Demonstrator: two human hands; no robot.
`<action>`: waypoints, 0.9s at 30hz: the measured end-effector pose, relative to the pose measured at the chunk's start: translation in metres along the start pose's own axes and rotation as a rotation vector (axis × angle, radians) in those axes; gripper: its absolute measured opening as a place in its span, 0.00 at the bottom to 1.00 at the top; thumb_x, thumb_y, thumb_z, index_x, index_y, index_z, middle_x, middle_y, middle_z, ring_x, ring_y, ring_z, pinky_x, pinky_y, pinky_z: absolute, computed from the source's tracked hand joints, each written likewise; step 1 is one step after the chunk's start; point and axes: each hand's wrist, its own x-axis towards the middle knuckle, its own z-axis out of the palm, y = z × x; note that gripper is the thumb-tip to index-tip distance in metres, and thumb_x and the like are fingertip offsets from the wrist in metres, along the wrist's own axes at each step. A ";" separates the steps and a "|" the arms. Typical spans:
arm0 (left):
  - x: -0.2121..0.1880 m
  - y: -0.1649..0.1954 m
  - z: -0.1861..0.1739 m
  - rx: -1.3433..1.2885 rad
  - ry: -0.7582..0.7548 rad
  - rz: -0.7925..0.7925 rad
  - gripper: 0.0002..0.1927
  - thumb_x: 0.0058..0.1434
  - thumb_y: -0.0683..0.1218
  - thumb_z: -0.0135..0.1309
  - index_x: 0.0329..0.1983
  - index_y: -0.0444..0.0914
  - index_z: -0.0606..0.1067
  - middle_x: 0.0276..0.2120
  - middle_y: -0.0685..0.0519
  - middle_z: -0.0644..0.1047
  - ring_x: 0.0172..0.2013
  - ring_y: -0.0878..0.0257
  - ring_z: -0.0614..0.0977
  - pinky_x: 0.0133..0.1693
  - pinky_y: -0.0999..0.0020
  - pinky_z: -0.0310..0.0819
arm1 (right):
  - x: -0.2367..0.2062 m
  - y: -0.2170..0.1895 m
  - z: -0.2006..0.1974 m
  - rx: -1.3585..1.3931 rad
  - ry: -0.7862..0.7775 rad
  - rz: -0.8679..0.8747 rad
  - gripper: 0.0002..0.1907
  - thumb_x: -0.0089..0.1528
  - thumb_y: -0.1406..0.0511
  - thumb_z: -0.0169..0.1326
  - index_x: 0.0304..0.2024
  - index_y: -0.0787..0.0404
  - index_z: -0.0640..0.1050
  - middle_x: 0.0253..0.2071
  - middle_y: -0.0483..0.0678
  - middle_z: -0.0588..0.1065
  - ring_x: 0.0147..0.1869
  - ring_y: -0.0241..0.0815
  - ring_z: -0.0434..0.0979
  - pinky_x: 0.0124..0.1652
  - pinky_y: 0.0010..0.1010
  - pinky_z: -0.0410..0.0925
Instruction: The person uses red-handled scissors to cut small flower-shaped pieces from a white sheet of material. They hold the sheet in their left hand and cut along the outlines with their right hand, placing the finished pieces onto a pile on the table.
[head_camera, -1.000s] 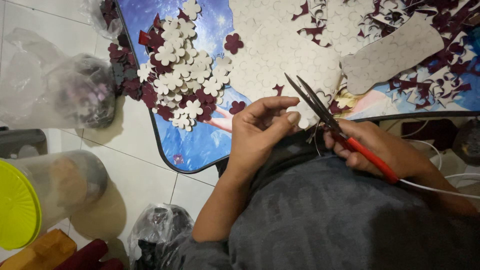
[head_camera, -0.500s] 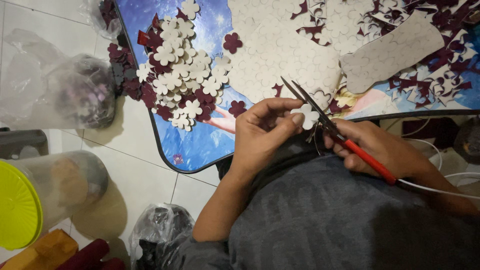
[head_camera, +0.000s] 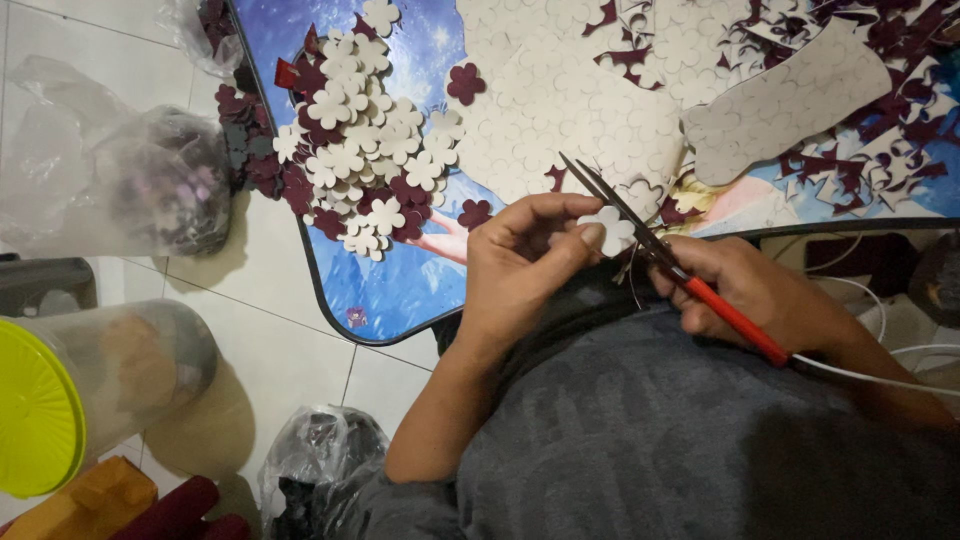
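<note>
Scissors (head_camera: 640, 235) seemingly nip a flower cutout (head_camera: 610, 228), blades half hidden.

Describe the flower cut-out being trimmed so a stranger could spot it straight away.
Start at the blue picture table and come down to its near edge, where the left hand meets the red-handled scissors held by the right hand. The white flower is pinched in the left fingertips against the blades. The other flowers lie heaped on the table; this one is held.
</note>
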 end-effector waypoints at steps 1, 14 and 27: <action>0.000 0.001 0.000 0.004 0.008 -0.001 0.12 0.66 0.35 0.59 0.53 0.29 0.79 0.38 0.53 0.81 0.38 0.71 0.81 0.44 0.76 0.78 | 0.000 0.001 -0.001 -0.004 -0.001 -0.013 0.42 0.50 0.26 0.44 0.33 0.56 0.73 0.23 0.42 0.68 0.27 0.37 0.67 0.27 0.32 0.64; 0.004 0.009 -0.006 0.066 0.075 0.110 0.20 0.65 0.35 0.61 0.60 0.30 0.75 0.43 0.54 0.78 0.42 0.70 0.80 0.47 0.76 0.77 | -0.007 -0.001 -0.009 0.337 0.053 0.079 0.44 0.55 0.29 0.44 0.38 0.63 0.73 0.20 0.39 0.65 0.19 0.32 0.65 0.20 0.23 0.62; 0.015 0.023 -0.053 0.135 0.401 0.351 0.20 0.68 0.35 0.58 0.63 0.30 0.73 0.46 0.48 0.80 0.43 0.66 0.81 0.46 0.72 0.78 | 0.001 0.043 -0.019 0.611 -0.026 -0.026 0.45 0.56 0.31 0.47 0.40 0.68 0.72 0.16 0.40 0.65 0.15 0.30 0.64 0.17 0.23 0.66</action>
